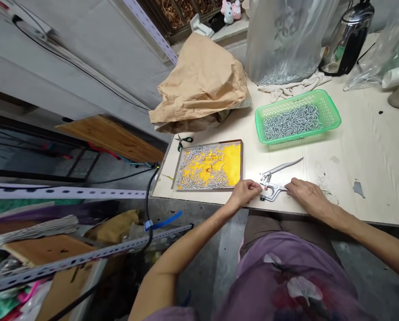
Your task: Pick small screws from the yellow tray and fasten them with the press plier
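Silver hand pliers [275, 192] lie at the table's front edge, with one long handle spread away toward the back and a small red spot near the jaws. My right hand [306, 195] has its fingers closed on the near handle's end. Beside the jaws, my left hand [246, 192] is pinched; whatever is between its fingertips is too small to make out. Left of it, a shallow tray [233, 164] with a yellow bottom holds many small metal pins. Behind the pliers a green plastic basket [329, 113] holds many more of these pins.
Green-handled scissors [185, 140] lie behind the tray. Brown paper [202, 80] is heaped at the back left. A large clear bag [282, 40], a cloth [296, 87] and a metal kettle [348, 38] stand along the back of the table [380, 156].
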Demonstrator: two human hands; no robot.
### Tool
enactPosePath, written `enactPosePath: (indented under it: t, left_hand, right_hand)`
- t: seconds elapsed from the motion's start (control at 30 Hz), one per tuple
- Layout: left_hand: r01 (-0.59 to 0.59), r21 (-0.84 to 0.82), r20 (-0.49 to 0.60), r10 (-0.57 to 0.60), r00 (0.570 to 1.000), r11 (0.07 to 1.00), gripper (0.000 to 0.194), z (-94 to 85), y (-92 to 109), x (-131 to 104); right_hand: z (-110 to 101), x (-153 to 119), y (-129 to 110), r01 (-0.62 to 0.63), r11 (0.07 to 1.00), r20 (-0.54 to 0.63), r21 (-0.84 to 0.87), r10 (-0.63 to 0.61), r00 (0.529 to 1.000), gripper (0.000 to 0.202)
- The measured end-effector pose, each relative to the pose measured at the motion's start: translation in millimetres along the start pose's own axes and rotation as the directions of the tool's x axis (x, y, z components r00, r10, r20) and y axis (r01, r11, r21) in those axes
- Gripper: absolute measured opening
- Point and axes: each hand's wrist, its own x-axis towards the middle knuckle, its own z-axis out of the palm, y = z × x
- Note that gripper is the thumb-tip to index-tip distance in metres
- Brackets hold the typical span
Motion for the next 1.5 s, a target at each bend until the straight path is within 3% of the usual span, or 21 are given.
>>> enactPosePath:
  t: [0.1, 0.3, 0.57, 0.8, 0.9, 0.93, 1.07, 1.13, 1.33, 1.5]
  left_hand:
    - [0.07, -0.014, 0.046, -0.07, 0.997, 0.997, 0.008, 9.7, 0, 5]
    - [0.154, -0.035, 0.11, -0.15, 0.983, 0.987, 0.013, 11.7, -2, 10]
    - [0.229, 0.128, 0.221, -0.253, 0.942, 0.965, 0.019, 3.4, 12, 21]
    - [0.264, 0.175, 0.224, -0.3, 0.927, 0.948, 0.02, 3.2, 18, 23]
    - [0.283, 0.173, 0.239, -0.319, 0.917, 0.943, 0.019, 3.3, 18, 21]
    - [0.286, 0.175, 0.245, -0.323, 0.914, 0.942, 0.019, 3.3, 18, 21]
    - [0.29, 0.183, 0.254, -0.33, 0.909, 0.939, 0.018, 4.0, 17, 18]
    - [0.294, 0.184, 0.252, -0.334, 0.908, 0.938, 0.018, 4.7, 17, 17]
    - [0.3, 0.17, 0.256, -0.336, 0.906, 0.939, 0.018, 6.7, 14, 14]
    - [0.303, 0.164, 0.252, -0.337, 0.907, 0.939, 0.019, 7.6, 9, 16]
  right_hand:
    - [5, 1, 2, 0.007, 1.0, -0.03, -0.001, -0.007, 1.0, 0.018]
    - [13, 1, 2, -0.001, 1.0, -0.03, 0.011, 0.001, 1.0, 0.018]
    - [10, -3, 2, 0.017, 0.998, -0.077, 0.062, -0.012, 0.997, 0.022]
    - [8, -3, 0, 0.014, 0.998, -0.058, 0.063, -0.01, 0.998, 0.024]
    - [9, -1, 6, 0.021, 0.997, -0.079, 0.069, -0.015, 0.997, 0.015]
    - [9, 1, 9, 0.026, 0.998, -0.102, 0.065, -0.019, 0.995, 0.019]
    - [11, 11, 29, 0.016, 1.0, -0.185, 0.016, -0.013, 0.983, 0.077]
    - [13, 17, 37, 0.02, 1.0, -0.167, 0.004, -0.019, 0.986, 0.09]
    - [15, 27, 43, 0.036, 0.999, -0.168, -0.001, -0.036, 0.985, 0.094]
    - [15, 28, 40, 0.042, 0.999, -0.179, -0.014, -0.043, 0.983, 0.079]
